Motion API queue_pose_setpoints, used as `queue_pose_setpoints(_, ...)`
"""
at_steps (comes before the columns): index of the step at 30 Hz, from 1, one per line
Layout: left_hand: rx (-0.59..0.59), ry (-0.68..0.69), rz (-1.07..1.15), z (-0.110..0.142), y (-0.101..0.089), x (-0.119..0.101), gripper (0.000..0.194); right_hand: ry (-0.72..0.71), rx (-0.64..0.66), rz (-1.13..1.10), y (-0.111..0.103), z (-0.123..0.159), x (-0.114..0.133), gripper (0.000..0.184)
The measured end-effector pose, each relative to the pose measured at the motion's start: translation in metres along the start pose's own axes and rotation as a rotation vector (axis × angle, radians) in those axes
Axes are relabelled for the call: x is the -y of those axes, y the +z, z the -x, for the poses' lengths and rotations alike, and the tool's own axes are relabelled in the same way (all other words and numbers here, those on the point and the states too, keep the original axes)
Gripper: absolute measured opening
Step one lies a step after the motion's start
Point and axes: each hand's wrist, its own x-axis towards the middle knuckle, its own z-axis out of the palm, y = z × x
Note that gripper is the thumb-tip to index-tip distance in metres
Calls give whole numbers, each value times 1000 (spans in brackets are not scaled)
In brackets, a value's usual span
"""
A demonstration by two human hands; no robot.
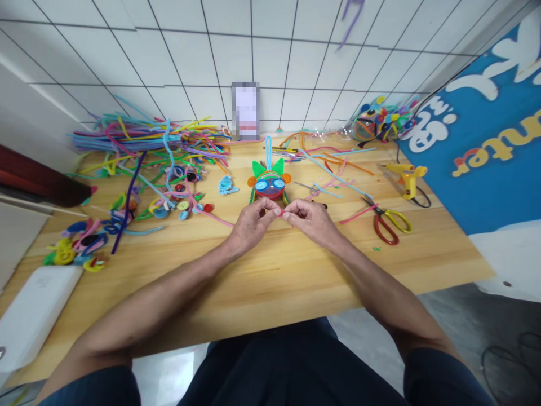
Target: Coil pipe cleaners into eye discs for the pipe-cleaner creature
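Note:
Both my hands meet near the middle of the wooden table, fingertips almost touching. My left hand is closed in a pinch on a small piece of pink pipe cleaner. My right hand pinches the same pink piece from the other side. Just beyond my fingers lies a colourful pipe-cleaner figure with green pointed ears, orange round side pieces, blue oval eyes and a light blue loop on top. My fingers hide its lower part. Near my left wrist, a long pink pipe cleaner runs off to the left.
Scissors with red and yellow handles lie at right, a yellow glue gun beyond them. Pipe cleaners are heaped at back left. A phone leans against the tiled wall. A white power bank lies at front left.

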Motion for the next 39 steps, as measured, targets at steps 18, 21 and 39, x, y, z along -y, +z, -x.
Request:
queue_pose_setpoints(18,-12,-78,204,0,6,2,30,10,-86,-67,9,0,-3,18)
queue_pose_setpoints(21,54,27,23,-4,-2,2,21,-87,-84,76,6,1,-5,11)
queue_pose_setpoints(39,-95,69,32,5,10,10,16,-155,-106,140,8,1,-9,14)
